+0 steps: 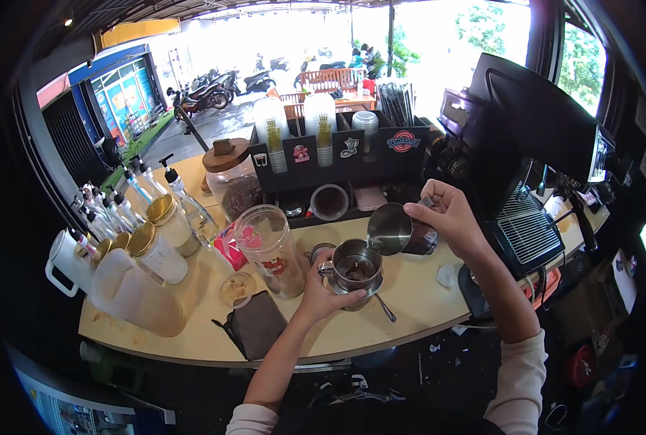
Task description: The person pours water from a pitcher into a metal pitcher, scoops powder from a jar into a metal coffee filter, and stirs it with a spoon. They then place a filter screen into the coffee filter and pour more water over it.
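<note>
My left hand [324, 296] is closed around the base of a metal coffee drip filter [367, 281], with the thumb along its front rim. Dark contents show inside the filter; what stands beneath it is mostly hidden. My right hand [447, 216] grips a metal pitcher [391, 230], tilted left with its lip over the filter. A thin stream seems to fall from that lip. The handle of a spoon [387, 310] sticks out below the filter. Just left of my left hand stands a tall clear plastic jar [273, 254] with a red label.
A dark folded cloth [256, 325] lies by the counter's front edge. Left are a plastic pitcher [136, 293], gold-lidded jars [157, 255] and several pump bottles [185, 192]. Behind stands a black organizer [301, 170] with stacked cups; an espresso machine [526, 228] is right.
</note>
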Demonstrator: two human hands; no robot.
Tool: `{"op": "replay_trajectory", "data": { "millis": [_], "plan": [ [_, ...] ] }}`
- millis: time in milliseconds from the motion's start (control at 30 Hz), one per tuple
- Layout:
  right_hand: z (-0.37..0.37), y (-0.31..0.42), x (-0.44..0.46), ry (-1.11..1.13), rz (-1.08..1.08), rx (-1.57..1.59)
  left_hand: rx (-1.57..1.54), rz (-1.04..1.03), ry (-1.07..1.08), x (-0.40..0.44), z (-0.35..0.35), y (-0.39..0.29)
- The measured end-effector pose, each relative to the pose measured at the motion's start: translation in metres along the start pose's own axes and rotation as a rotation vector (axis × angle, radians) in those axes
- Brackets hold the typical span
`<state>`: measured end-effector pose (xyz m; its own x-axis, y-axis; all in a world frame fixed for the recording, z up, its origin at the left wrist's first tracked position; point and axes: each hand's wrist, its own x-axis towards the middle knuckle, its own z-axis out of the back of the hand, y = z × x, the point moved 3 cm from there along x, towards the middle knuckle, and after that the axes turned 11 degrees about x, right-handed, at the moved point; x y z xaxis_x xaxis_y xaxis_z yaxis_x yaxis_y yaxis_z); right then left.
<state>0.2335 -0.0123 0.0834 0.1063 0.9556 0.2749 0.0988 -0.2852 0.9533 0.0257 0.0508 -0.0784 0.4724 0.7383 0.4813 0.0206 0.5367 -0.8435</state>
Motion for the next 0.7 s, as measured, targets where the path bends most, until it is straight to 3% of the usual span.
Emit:
{"op": "replay_trajectory", "data": {
  "millis": [700],
  "plan": [
    [0.0008,-0.0015,0.0088,0.025,0.027,-0.151,-0.064,-0.006,0.007,0.0002,-0.0012,-0.0041]
  ]
}}
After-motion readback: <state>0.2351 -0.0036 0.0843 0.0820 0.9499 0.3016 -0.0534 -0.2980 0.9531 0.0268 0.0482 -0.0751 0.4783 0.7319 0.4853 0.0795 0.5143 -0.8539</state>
